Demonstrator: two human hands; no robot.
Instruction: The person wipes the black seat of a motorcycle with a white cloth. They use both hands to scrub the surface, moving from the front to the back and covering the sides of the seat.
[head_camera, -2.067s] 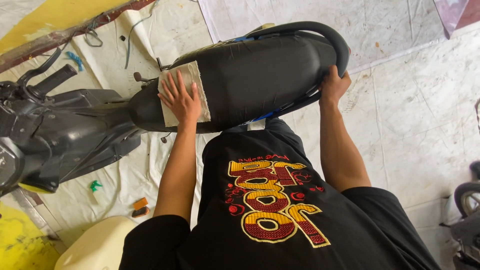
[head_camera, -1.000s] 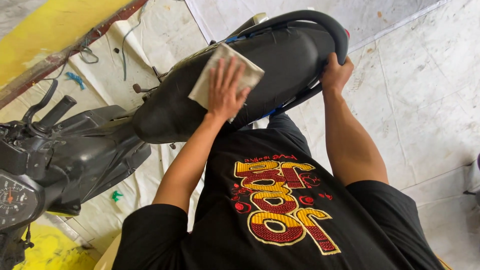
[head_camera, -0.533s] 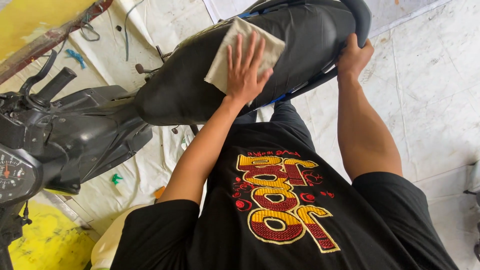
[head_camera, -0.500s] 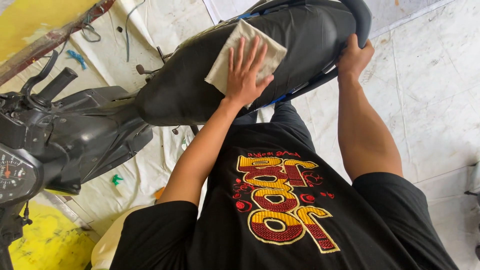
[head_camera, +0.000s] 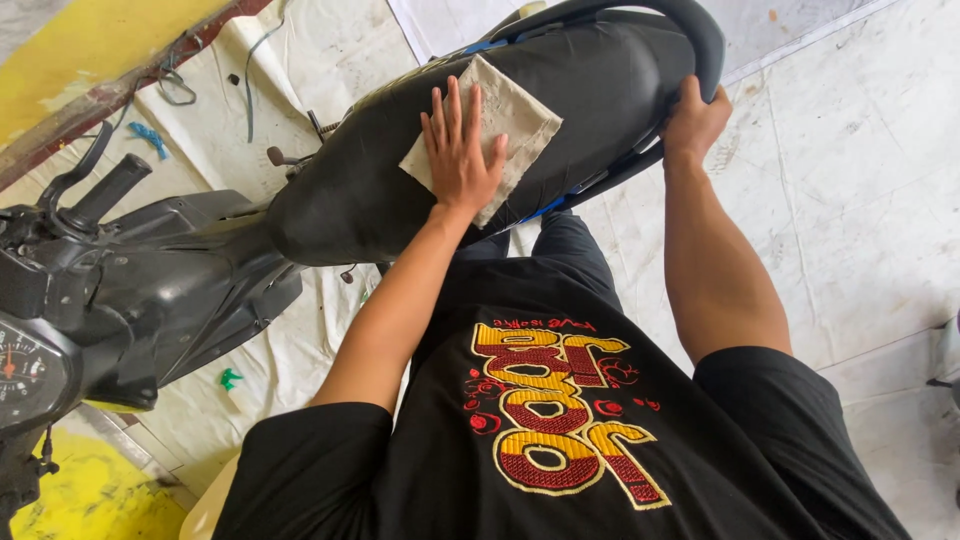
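1. Where the view starts at the far left: round speedometer dial (head_camera: 22, 368) at the edge, black handlebar grip (head_camera: 108, 188) above it, black front body panels (head_camera: 170, 290) of a scooter just to the right.
2. Below and beside those: pale sheeting (head_camera: 300, 330) spread on the floor, with a small green scrap (head_camera: 230, 379) lying on it and a patch of yellow paint (head_camera: 100, 495) at the bottom corner.
3. Further right: long black scooter seat (head_camera: 400, 190), tilted across the frame.
4. On the seat's middle: beige cloth (head_camera: 515, 112), flat and roughly square, one corner toward the seat's rear.
5. On the cloth's near part: left hand (head_camera: 460, 150), palm down, fingers (head_camera: 452, 105) spread wide and straight, pressing the cloth against the seat, gripping nothing.
6. At the seat's rear end: black grab rail (head_camera: 700, 30) curving round it.
7. Under that rail: right hand (head_camera: 693, 118), fingers curled over the rail and seat edge, closed on it.
8. Far right: pale stained floor (head_camera: 860, 180).
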